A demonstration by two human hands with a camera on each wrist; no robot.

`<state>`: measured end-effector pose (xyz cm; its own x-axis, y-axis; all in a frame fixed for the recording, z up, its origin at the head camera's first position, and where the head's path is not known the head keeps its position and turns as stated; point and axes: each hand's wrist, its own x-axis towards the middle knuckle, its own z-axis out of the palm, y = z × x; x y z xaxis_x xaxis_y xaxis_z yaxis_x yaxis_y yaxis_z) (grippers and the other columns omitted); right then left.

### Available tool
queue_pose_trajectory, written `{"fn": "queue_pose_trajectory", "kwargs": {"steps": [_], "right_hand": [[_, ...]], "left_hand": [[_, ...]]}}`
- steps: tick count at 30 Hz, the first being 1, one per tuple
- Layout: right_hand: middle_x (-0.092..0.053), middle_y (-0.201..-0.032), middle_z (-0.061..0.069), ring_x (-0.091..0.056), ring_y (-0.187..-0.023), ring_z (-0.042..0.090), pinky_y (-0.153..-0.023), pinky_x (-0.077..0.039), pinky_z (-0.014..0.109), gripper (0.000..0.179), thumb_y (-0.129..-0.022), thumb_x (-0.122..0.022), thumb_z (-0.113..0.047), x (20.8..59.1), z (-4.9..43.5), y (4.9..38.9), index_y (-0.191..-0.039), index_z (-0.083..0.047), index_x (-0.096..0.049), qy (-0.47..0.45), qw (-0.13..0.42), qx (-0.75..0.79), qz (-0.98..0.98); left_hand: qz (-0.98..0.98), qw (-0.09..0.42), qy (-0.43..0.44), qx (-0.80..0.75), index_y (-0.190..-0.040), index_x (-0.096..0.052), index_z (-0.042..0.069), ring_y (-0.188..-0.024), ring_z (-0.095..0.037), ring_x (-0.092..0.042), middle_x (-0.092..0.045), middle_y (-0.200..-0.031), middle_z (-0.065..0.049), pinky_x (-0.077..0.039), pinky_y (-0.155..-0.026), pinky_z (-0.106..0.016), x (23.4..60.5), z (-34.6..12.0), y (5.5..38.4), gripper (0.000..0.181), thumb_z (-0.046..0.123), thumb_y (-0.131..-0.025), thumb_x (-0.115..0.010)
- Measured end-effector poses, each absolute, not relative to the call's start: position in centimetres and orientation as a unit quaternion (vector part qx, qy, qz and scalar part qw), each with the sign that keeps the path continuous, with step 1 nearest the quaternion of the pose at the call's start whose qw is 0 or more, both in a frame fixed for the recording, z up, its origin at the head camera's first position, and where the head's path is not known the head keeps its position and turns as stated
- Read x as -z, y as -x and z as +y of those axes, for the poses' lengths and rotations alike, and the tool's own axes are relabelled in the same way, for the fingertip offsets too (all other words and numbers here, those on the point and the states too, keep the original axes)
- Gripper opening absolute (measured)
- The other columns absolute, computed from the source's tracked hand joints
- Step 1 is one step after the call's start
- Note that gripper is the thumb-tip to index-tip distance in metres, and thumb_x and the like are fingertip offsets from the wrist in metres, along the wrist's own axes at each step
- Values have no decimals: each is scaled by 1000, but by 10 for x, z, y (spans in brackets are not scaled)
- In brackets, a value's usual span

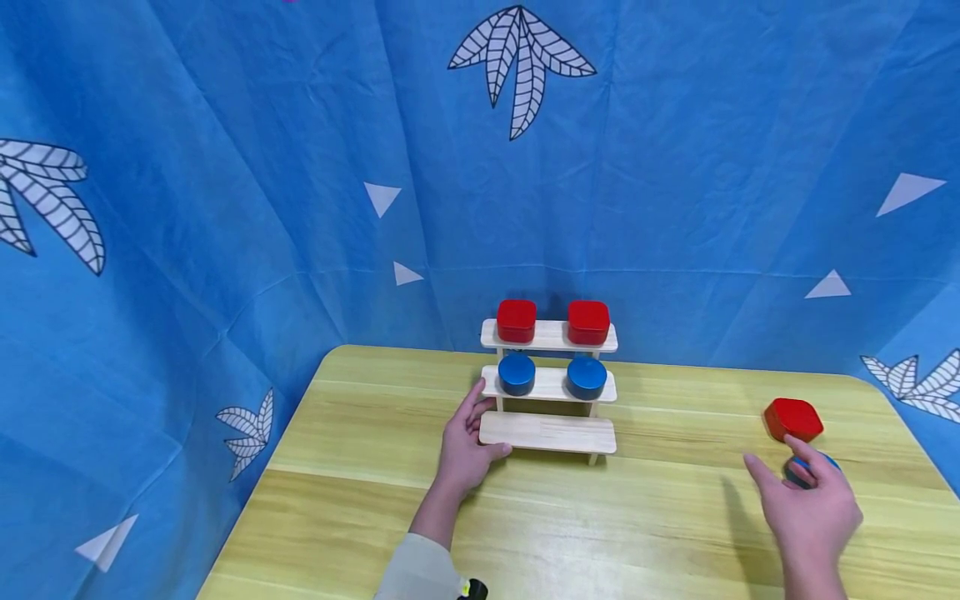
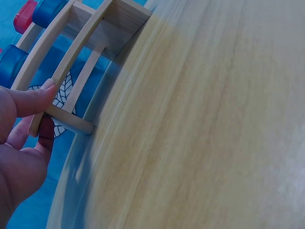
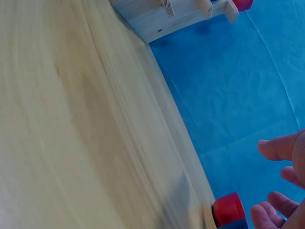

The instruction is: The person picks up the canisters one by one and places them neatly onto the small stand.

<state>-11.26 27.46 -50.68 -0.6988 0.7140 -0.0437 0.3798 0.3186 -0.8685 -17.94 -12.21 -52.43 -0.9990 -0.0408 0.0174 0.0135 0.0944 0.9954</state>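
Observation:
A small three-tier wooden display stand [image 1: 547,431] stands near the back of the table. My left hand [image 1: 463,454] grips the left end of its bottom board, thumb in front and fingers behind, as the left wrist view [image 2: 45,109] also shows. Two red rounded-square boxes [image 1: 517,322] sit on the top tier, two round blue boxes [image 1: 587,378] on the middle one. At the right, my right hand [image 1: 813,500] hovers with fingers spread and nothing held. Beneath its fingers is a blue box [image 1: 791,477], partly hidden; a red box [image 1: 793,419] lies just behind it.
The light wooden table [image 1: 360,467] reaches back to a blue cloth [image 1: 675,183] printed with white leaves and triangles. The cloth hangs behind the table and along its left side. A pale sleeve [image 1: 420,571] covers my left forearm.

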Motion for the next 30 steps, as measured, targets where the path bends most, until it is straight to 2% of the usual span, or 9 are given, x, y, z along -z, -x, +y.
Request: {"fn": "queue_pose_trajectory", "kwargs": {"steps": [12,23,26,30], "right_hand": [[-58,-133,10,-49,-82,-8,-60,-40,2,65,-80,-85,-36,510,281,110,-138,-18,-63,348,188,-463,-793],[-52,-129,11,-42,-71,-15,-60,-37,5,67,-80,-84,-39,514,289,109,-139,-16,-62,355,190,-441,-802],[-53,-124,11,-40,-72,-14,-67,-37,11,68,-80,-84,-39,515,291,109,-139,-15,-62,358,192,-434,-804],[-53,-111,11,-39,-87,-3,-86,-35,34,65,-80,-84,-36,518,293,110,-135,-9,-64,356,213,-422,-806]], "left_hand": [[-735,16,-12,678,-153,-39,35,-122,-27,-53,-56,-138,-5,-51,-95,-30,524,-122,179,114,-25,-65,-79],[-732,19,-2,681,-154,-38,33,-123,-27,-53,-56,-138,-6,-51,-95,-31,525,-122,179,114,-26,-65,-79],[-732,20,2,681,-155,-38,32,-124,-28,-53,-56,-138,-7,-51,-94,-31,526,-122,180,114,-26,-65,-78],[-729,21,3,684,-155,-38,31,-124,-29,-52,-56,-138,-8,-51,-94,-31,526,-123,180,114,-26,-65,-78]]}}
